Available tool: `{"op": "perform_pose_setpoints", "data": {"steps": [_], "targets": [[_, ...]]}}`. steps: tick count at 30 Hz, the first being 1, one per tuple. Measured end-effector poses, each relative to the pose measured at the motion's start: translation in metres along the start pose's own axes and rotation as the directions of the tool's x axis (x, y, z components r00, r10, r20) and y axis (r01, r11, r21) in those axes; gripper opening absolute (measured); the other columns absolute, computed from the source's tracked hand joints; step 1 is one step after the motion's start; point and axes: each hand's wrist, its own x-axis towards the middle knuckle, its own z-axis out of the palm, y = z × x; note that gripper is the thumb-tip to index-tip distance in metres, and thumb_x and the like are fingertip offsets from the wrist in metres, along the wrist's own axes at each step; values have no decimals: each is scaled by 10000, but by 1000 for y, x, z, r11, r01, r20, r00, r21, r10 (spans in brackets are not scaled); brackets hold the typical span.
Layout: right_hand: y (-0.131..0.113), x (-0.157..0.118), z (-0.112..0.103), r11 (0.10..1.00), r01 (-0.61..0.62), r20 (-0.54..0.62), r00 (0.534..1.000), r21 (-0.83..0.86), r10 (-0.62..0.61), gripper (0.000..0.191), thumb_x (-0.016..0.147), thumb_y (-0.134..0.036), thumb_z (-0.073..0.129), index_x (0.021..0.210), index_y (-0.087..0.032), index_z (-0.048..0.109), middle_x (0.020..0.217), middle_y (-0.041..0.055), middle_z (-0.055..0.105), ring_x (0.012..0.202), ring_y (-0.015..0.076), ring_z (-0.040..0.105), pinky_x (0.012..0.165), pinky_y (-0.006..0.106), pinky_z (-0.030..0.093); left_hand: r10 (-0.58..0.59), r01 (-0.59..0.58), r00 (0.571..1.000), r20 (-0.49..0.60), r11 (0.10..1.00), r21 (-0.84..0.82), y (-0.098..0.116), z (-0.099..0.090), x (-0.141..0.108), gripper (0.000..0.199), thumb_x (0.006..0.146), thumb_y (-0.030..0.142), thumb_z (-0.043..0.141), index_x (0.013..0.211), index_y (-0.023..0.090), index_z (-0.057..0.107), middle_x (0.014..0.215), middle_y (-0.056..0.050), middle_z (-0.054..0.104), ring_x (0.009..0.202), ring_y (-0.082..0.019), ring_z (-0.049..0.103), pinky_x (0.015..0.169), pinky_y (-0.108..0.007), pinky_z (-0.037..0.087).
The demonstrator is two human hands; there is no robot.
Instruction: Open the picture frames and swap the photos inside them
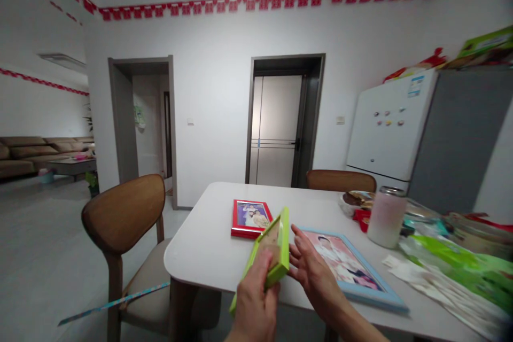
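Observation:
My left hand [258, 296] grips a lime-green picture frame [284, 243] near its lower end, thumb across its front. The frame is tilted above the near edge of the white table [212, 240]. My right hand [310, 267] is beside the frame's right edge, fingers stretched out and holding nothing; whether its fingertips touch the frame I cannot tell. Behind the green frame a red picture frame [239, 232] with a photo lies on the table. A larger light-blue picture frame [387, 299] lies to the right, partly covered by my right hand.
On the table's right stand a pink-and-white tumbler [387, 219], a green plastic package [452, 256] and a white cloth [436, 288]. Wooden chairs stand at the left [128, 214] and far side [340, 179]. A fridge [388, 123] stands at the back right.

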Motion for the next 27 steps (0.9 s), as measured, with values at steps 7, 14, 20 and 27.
{"op": "perform_pose_setpoints", "data": {"steps": [7, 14, 20, 27], "targets": [[33, 2, -38, 939, -195, -94, 980, -285, 175, 660, 680, -304, 460, 1277, -116, 250, 734, 51, 654, 640, 165, 609, 524, 238, 449, 100, -370, 848, 521, 815, 447, -29, 11, -28, 448, 766, 111, 374, 1212, 150, 402, 1266, -104, 382, 1184, -219, 312, 990, -339, 278], [71, 18, -54, 634, -83, -25, 995, -769, 100, 520, 599, -172, 448, 1112, -101, 486, 784, 68, 656, 694, 169, 598, 608, 227, 434, -82, -287, 818, 569, 800, 528, -43, 32, -38, 407, 779, 116, 372, 1175, 170, 450, 1248, -106, 404, 1187, -224, 305, 1000, -339, 251], [72, 17, -52, 341, 99, 84, 995, -935, -56, 360, 603, -171, 441, 916, -121, 612, 944, 117, 589, 890, 197, 540, 804, 254, 377, -192, -190, 814, 549, 805, 562, -33, -2, -28, 568, 597, 186, 612, 1145, 201, 460, 1241, -87, 440, 1151, -238, 366, 996, -355, 231], [63, 25, -36, 245, 129, 123, 992, -961, -39, 231, 670, -169, 419, 733, -166, 641, 843, 88, 558, 741, 167, 558, 670, 239, 381, -272, -26, 885, 379, 782, 623, -27, -39, -21, 453, 559, 336, 667, 974, 208, 536, 1082, -40, 550, 1058, -216, 437, 955, -360, 224]]}}
